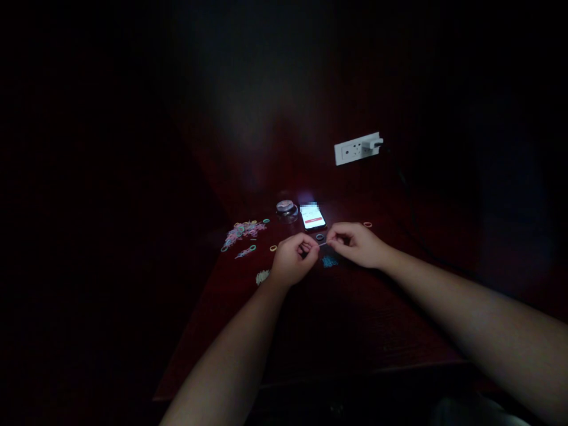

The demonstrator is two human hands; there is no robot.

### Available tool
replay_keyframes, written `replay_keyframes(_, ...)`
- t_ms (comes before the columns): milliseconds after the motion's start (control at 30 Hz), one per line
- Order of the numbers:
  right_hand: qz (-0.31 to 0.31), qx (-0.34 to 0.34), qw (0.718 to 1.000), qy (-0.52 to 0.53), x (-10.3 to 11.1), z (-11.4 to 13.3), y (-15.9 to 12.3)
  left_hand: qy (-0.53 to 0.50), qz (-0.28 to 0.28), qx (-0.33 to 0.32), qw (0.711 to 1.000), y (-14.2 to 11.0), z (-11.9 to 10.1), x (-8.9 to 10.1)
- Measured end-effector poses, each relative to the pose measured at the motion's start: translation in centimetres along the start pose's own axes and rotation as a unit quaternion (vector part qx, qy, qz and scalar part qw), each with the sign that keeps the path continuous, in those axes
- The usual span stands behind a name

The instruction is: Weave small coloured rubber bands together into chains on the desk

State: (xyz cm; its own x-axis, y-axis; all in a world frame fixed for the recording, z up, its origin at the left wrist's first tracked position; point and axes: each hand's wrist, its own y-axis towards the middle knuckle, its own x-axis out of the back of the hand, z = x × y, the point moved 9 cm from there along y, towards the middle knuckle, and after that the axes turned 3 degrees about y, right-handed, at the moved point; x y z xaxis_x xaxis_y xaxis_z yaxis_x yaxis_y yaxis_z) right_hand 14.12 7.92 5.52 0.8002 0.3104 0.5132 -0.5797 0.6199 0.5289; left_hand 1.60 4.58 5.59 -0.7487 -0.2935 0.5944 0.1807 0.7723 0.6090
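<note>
Between my two hands runs a thin pale hair elastic (pixel 323 244), pulled into a short straight line. My left hand (pixel 294 258) pinches one end with its fingers curled. At the other end, my right hand (pixel 358 244) pinches it between thumb and fingers. A small light ring-shaped band (pixel 320 237) lies on the table just beyond the gap between the hands. Right under the gap sits a little heap of blue elastics (pixel 329 261). Pale yellow-green elastics (pixel 262 277) are gathered beside my left wrist, which partly hides them.
A mixed pile of coloured elastics (pixel 245 232) lies at the left of the dark red table (pixel 355 331). Behind my hands are a lit phone (pixel 314 220) and a clear lidded jar (pixel 287 211). A wall socket (pixel 350 151) holds a plug with a dark cable.
</note>
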Motion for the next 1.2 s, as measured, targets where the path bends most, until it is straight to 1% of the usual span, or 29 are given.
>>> replay_keyframes(300,-0.006,-0.011,1.000,0.012,0.3,-0.3,-0.1,0.000,0.001,0.002,1.000,0.0,0.2,0.0)
replay_keyframes(433,0.026,-0.027,0.998,0.053,-0.6,-0.3,-0.3,0.000,0.003,-0.003,1.000,0.0,0.0,-0.1)
replay_keyframes(500,0.036,-0.034,0.997,0.056,-0.9,-0.4,-0.3,0.000,0.007,-0.004,1.000,0.0,-0.2,-0.2)
replay_keyframes(700,0.021,-0.018,0.999,0.041,-0.7,-0.6,-0.2,-0.001,0.012,-0.011,1.000,0.0,-0.6,-0.3)
replay_keyframes(967,0.022,-0.010,0.999,0.035,-0.8,-0.6,-0.2,0.000,0.021,-0.009,1.000,0.0,-0.8,-0.3)
replay_keyframes(1200,0.017,-0.003,0.999,0.027,-0.5,-0.5,-0.1,0.002,0.024,-0.008,1.000,0.0,-0.6,-0.3)
